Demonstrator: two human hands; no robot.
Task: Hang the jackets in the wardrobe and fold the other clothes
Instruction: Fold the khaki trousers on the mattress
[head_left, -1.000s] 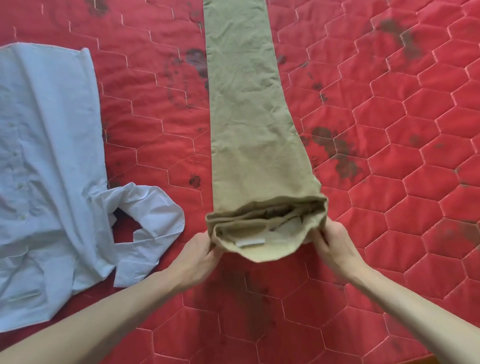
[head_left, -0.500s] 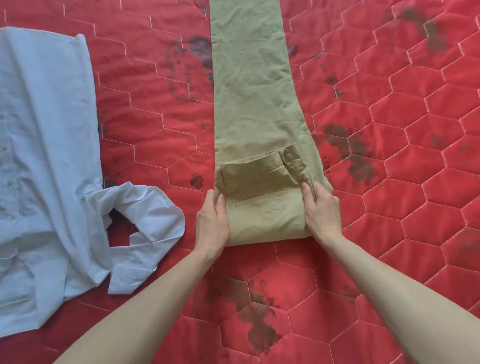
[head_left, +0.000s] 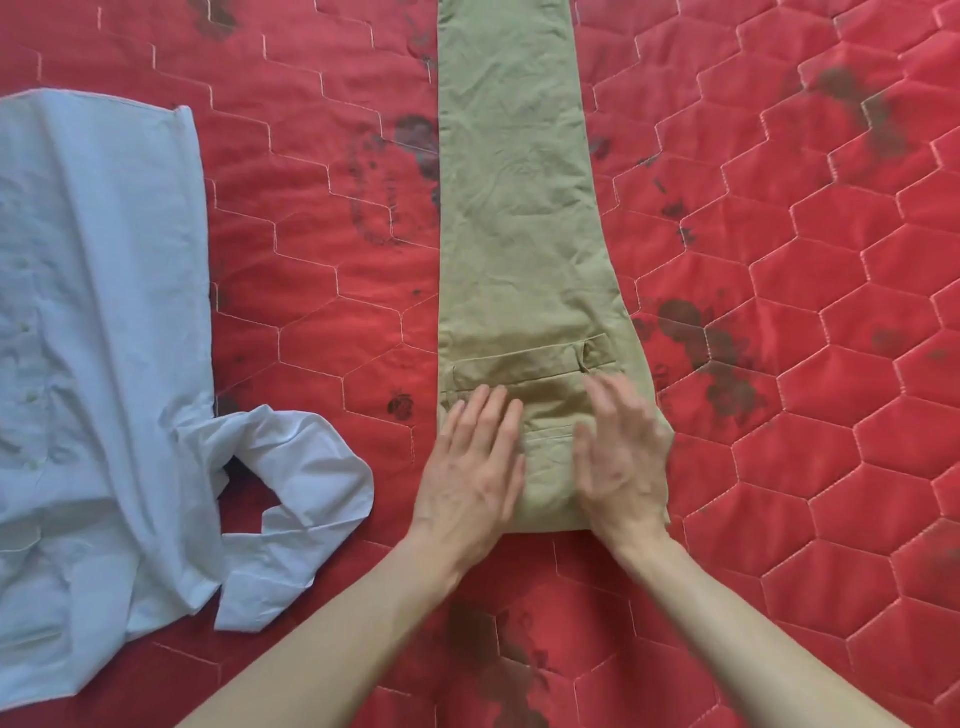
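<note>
A red quilted cover (head_left: 779, 467), stitched in hexagons and marked with dark stains, is spread across the whole view. A pale blue shirt (head_left: 98, 332) is laid crumpled along its left side, one sleeve curled towards the middle. The khaki trousers (head_left: 519, 208) are stretched lengthwise down the centre, their near waistband end folded over once. On that fold the left hand (head_left: 475, 478) is pressed flat, fingers spread, nothing gripped. The right hand (head_left: 623, 462), blurred, appears likewise flat and empty.

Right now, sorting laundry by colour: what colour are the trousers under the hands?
Khaki-olive cotton trousers, plain, seen in the head view.
</note>
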